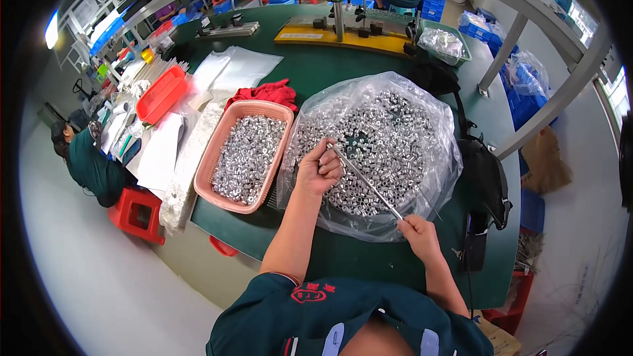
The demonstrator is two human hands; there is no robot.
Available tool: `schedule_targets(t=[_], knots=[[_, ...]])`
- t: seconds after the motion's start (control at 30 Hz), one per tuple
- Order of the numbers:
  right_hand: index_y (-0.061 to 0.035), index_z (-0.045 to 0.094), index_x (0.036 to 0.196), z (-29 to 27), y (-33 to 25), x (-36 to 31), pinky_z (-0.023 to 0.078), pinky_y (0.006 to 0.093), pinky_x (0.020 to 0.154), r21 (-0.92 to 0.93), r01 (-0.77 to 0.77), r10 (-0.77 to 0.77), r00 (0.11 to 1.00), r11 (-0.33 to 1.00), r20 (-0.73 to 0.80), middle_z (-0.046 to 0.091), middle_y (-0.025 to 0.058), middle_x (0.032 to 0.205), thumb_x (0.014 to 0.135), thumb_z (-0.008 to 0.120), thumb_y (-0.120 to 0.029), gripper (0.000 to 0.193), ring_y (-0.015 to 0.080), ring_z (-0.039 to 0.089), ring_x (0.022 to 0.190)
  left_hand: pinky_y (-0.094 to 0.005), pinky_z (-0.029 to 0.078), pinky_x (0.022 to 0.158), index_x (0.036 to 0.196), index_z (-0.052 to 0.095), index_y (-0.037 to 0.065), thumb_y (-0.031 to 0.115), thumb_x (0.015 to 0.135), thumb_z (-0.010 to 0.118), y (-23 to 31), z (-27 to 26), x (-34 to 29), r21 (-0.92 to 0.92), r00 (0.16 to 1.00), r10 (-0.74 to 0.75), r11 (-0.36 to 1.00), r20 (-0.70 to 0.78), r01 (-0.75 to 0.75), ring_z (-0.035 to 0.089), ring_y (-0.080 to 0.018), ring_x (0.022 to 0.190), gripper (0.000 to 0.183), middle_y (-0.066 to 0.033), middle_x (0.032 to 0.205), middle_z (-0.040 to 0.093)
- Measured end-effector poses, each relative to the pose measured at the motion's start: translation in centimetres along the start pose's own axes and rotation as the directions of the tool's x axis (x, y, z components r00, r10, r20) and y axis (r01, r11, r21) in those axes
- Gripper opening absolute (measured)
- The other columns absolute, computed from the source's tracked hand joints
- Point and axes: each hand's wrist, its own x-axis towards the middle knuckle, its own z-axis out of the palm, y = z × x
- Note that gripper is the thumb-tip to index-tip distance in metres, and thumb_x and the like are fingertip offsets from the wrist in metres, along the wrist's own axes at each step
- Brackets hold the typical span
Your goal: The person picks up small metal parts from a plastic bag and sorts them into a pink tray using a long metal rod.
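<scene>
While the left hand (321, 168), loosely curled, pinches the far end of a thin metal rod (366, 182), the right hand (419, 234) is closed around its near end. The rod slants above silvery metal pieces (403, 151) in a clear plastic bag (369, 230), with 1 pink basket (227, 204) just left of it.

Room beyond bag (445, 155) (rod (366, 184) across)

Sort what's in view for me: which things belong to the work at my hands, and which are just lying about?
Seem to belong:
metal rod, gripped by your right hand, its far end at your left hand
small metal pieces on clear plastic
pink basket of similar pieces

Apparently lying about:
red cloth
black bag
orange-red tray
</scene>
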Motion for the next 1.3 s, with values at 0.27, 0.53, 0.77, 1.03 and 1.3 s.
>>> schedule_targets(t=[0.27, 0.53, 0.77, 1.03, 1.3], knots=[[0.0010, 0.059, 0.078, -0.3, -0.3, 0.0, 0.035, 0.0254, 0.050, 0.010, 0.024, -0.024, 0.999, 1.000, -0.041, 0.044, 0.0021, 0.056, 0.084, 0.061, -0.016, 0.018, 0.0064, 0.039, 0.055, -0.0203, 0.018, 0.037, 0.095, 0.056, 0.007, 0.025, 0.094, 0.045, -0.5, 0.9, 0.3, -0.051, 0.992, -0.125, 0.991, 0.013, 0.125, 0.026, -0.0043, 0.037, 0.021, 0.0052, 0.050, 0.037], [-0.0014, 0.060, 0.080, -0.9, 0.1, 0.0, 0.036, 0.0283, 0.047, -0.225, 0.083, -0.106, 0.990, 0.971, -0.091, 0.045, 0.0095, 0.054, 0.082, 0.062, -0.017, 0.016, 0.0128, 0.040, 0.048, -0.0213, 0.017, 0.036, 0.090, 0.057, 0.006, 0.023, 0.091, 0.048, 0.1, 0.9, 0.1, 0.146, 0.959, -0.169, 0.968, -0.230, 0.205, 0.024, -0.0050, 0.034, 0.019, 0.0044, 0.048, 0.037], [-0.0012, 0.060, 0.081, -0.2, 0.5, 0.1, 0.036, 0.0271, 0.047, -0.110, 0.109, -0.126, 0.978, 0.988, -0.164, 0.045, 0.0081, 0.053, 0.081, 0.063, -0.015, 0.014, 0.0108, 0.040, 0.048, -0.0214, 0.017, 0.037, 0.100, 0.054, 0.003, 0.030, 0.094, 0.043, -1.3, 2.9, -0.1, 0.396, 0.966, -0.036, 0.908, -0.255, 0.138, 0.024, -0.0059, 0.036, 0.030, 0.0009, 0.050, 0.040], [0.0007, 0.061, 0.082, -0.5, 0.1, 0.1, 0.036, 0.0229, 0.051, 0.040, 0.032, -0.028, 0.995, 0.999, -0.094, 0.047, 0.0001, 0.057, 0.082, 0.063, -0.013, 0.014, 0.0040, 0.040, 0.056, -0.0228, 0.021, 0.039, 0.109, 0.053, -0.002, 0.035, 0.096, 0.033, -0.6, 2.5, -0.2, 0.412, 0.976, 0.017, 0.908, -0.215, 0.075, 0.027, -0.0072, 0.039, 0.044, -0.0037, 0.060, 0.048], [0.0007, 0.061, 0.083, -0.5, -0.1, 0.0, 0.036, 0.0233, 0.050, -0.010, 0.059, -0.060, 0.994, 0.998, -0.091, 0.046, 0.0005, 0.056, 0.082, 0.063, -0.013, 0.014, 0.0040, 0.040, 0.056, -0.0230, 0.023, 0.040, 0.100, 0.056, -0.001, 0.028, 0.094, 0.044, -0.2, 2.4, -0.3, 0.412, 0.967, 0.100, 0.911, -0.235, 0.006, 0.027, -0.0074, 0.037, 0.031, -0.0036, 0.057, 0.050]])
